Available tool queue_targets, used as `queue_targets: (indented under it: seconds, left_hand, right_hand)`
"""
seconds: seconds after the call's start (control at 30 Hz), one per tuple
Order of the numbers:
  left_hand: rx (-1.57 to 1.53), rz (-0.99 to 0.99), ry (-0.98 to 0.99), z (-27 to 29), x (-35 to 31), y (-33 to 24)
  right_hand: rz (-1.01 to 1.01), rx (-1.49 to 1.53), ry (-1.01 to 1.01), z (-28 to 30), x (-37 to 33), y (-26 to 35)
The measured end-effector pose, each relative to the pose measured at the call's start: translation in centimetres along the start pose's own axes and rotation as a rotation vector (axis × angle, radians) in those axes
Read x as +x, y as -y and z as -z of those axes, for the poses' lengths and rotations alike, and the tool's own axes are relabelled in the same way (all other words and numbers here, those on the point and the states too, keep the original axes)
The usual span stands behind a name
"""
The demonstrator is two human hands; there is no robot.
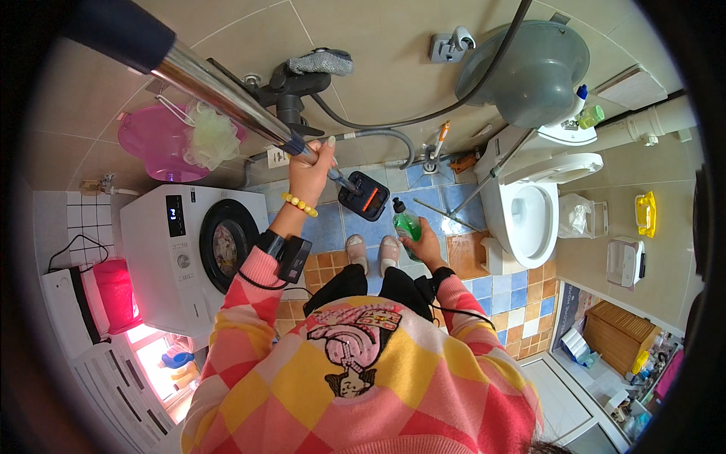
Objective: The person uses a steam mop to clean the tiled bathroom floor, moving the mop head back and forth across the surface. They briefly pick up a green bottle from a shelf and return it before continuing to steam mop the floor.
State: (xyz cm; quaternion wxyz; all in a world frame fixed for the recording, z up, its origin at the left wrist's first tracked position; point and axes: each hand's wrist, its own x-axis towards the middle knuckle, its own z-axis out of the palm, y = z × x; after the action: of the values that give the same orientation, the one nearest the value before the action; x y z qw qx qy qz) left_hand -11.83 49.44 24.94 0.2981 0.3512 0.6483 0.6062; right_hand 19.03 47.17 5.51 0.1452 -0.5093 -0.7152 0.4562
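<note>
My left hand (308,175) is wrapped round the lower part of a long silver mop pole (227,97). Its dark blue grip rises to the upper left. At the pole's lower end, a dark rounded-square piece (363,196) with an orange stripe is over the blue floor tiles; whether it is a mop head or a bucket I cannot tell. My right hand (428,247) grips a clear bottle of green liquid (407,225) with a black top. The bottle is just right of the dark piece, above my shoes (389,253).
A white washing machine (175,257) stands left, a white toilet (529,219) right. A thin pole (491,174) leans by the toilet. A black shower hose (423,121) loops along the wall. Pink (151,144) and grey basins (522,68) hang there. A toilet brush (439,144) stands ahead.
</note>
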Motion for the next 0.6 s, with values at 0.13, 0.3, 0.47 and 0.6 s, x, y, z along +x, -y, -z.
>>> queue_targets:
  seconds: [0.13, 0.3, 0.47, 0.6]
  left_hand:
    - [0.061, 0.004, 0.052, 0.1, 0.1, 1.5]
    - [0.029, 0.031, -0.036, -0.1, 0.2, -1.7]
    - [-0.005, -0.144, -0.08, 1.7, 0.2, -10.5]
    - [-0.081, -0.166, -0.001, 2.9, -0.1, -15.4]
  right_hand:
    - [0.048, 0.019, -0.025, -0.2, 0.0, -0.3]
    - [0.044, -0.024, -0.016, 0.1, -0.1, -0.7]
    - [0.085, -0.003, -0.023, 0.6, -0.2, -0.8]
    - [0.069, 0.009, -0.002, 0.8, -0.1, -0.8]
